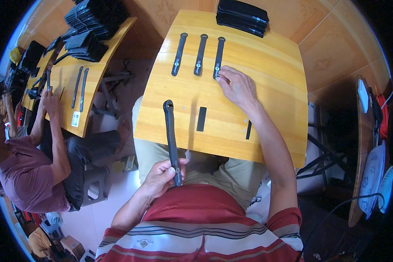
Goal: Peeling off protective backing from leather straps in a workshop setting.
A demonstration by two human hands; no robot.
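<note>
My left hand [160, 178] grips a long black strap [170, 131] with a slotted tip near the table's front edge, holding it by the lower end with a small pale printed mark. My right hand [235, 87] pinches the near end of another black strap [219, 52] lying on the yellow wooden table [284, 113]; it is the rightmost of three. The other two, a middle strap [201, 50] and a left strap [180, 50], lie parallel to it. A short black strip [201, 118] and a thin dark strip [249, 130] lie nearer me.
Black straps are stacked [242, 18] at the table's back edge. On the left, a co-worker [32, 174] handles straps at a second table [111, 48] holding large black piles [89, 24]. On the right stand a wooden board [360, 183], folded table legs [321, 153] and a hanging cable [345, 203].
</note>
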